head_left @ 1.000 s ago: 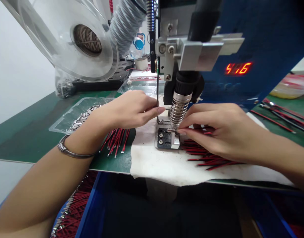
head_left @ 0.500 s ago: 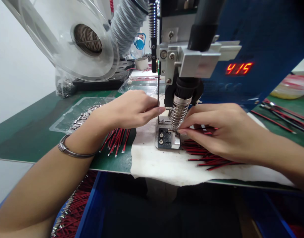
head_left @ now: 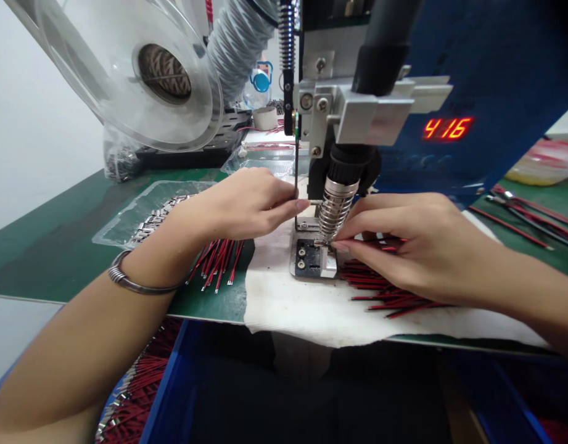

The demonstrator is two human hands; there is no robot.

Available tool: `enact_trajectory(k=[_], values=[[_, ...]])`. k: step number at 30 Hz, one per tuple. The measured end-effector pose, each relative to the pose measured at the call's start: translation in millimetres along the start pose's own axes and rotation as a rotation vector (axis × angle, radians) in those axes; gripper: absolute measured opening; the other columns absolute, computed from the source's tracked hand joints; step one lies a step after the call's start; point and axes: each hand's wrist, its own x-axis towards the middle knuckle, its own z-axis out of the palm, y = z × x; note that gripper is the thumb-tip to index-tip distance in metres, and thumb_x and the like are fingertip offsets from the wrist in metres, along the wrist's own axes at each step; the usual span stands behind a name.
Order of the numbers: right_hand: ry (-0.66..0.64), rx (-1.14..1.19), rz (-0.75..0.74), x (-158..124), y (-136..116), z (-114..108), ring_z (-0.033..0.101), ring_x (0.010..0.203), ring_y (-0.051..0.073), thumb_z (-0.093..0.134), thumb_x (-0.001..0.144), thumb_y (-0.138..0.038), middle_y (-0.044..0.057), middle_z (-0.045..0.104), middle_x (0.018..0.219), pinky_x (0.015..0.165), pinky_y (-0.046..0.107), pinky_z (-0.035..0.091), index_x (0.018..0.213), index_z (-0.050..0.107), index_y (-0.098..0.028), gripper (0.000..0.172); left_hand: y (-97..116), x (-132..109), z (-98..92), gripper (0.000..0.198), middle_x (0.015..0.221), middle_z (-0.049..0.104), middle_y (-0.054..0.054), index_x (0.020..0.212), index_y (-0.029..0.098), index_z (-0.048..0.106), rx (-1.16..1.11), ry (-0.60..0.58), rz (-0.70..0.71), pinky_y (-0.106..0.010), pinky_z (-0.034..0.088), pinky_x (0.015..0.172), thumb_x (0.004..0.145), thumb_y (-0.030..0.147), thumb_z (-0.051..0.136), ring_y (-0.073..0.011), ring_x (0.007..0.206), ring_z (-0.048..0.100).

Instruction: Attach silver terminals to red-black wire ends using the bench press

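The right hand point(head_left: 404, 240) pinches a thin red wire point(head_left: 386, 248). It lies flat, its end pointing left onto the shiny metal block point(head_left: 311, 259) under the coiled iron tip point(head_left: 334, 209). The left hand point(head_left: 246, 206) pinches a tiny silver pin point(head_left: 315, 201), held sideways.

This is a small factory workshop, at a bench for wire assembly. A blue machine point(head_left: 496, 74) with a red counter point(head_left: 446, 128) reading 416 stands on a green mat point(head_left: 43, 246). Its metal nozzle point(head_left: 334, 206) points down at a fixture point(head_left: 311, 259) on a white cloth point(head_left: 302, 308). A clear reel point(head_left: 126, 74) and a grey hose point(head_left: 237, 43) sit behind. Red-and-black wires point(head_left: 216, 259) lie in piles, more fill a blue bin point(head_left: 170, 401) below, and a clear tray point(head_left: 121, 231) holds metal terminals point(head_left: 156, 216).
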Motion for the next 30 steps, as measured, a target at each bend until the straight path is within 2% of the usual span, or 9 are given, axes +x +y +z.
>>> enact_trajectory(k=[7,10,23,30], values=[[0.015,-0.009,-0.013,0.0,-0.9,-0.1,0.072,0.078,0.016,0.063,0.095,-0.011,0.006,0.077,0.093,0.070,0.026,0.055,0.092,0.077,-0.018,0.015,-1.0,0.1,0.6,0.045,0.060,0.050,-0.002,0.073,0.017,0.059,0.000,-0.002,0.000,-0.030,0.030,0.057,0.101,0.045,0.036,-0.0137,0.054,0.043],[0.011,-0.015,-0.014,-0.5,-1.1,-0.6,0.070,0.075,0.015,0.064,0.094,-0.011,0.005,0.076,0.090,0.068,0.025,0.053,0.090,0.076,-0.016,0.014,-1.1,0.4,0.8,0.046,0.058,0.046,-0.001,0.071,0.017,0.056,0.004,0.007,0.007,-0.030,0.029,0.057,0.101,0.045,0.036,-0.0132,0.053,0.041],[0.021,-0.045,-0.041,-1.5,0.8,1.4,0.070,0.075,0.017,0.064,0.094,-0.011,0.007,0.075,0.089,0.063,0.028,0.054,0.090,0.077,-0.016,0.014,-0.4,0.0,0.9,0.045,0.060,0.048,-0.002,0.071,0.018,0.054,-0.002,0.002,0.011,-0.030,0.028,0.058,0.100,0.046,0.035,-0.0134,0.055,0.042],[0.123,-0.063,-0.137,-3.0,1.9,2.8,0.071,0.074,0.017,0.067,0.092,-0.009,0.006,0.075,0.085,0.063,0.029,0.056,0.088,0.076,-0.014,0.011,-0.4,0.4,1.2,0.045,0.062,0.050,-0.002,0.073,0.017,0.055,-0.001,-0.002,0.009,-0.030,0.030,0.059,0.100,0.045,0.034,-0.0134,0.057,0.044]])
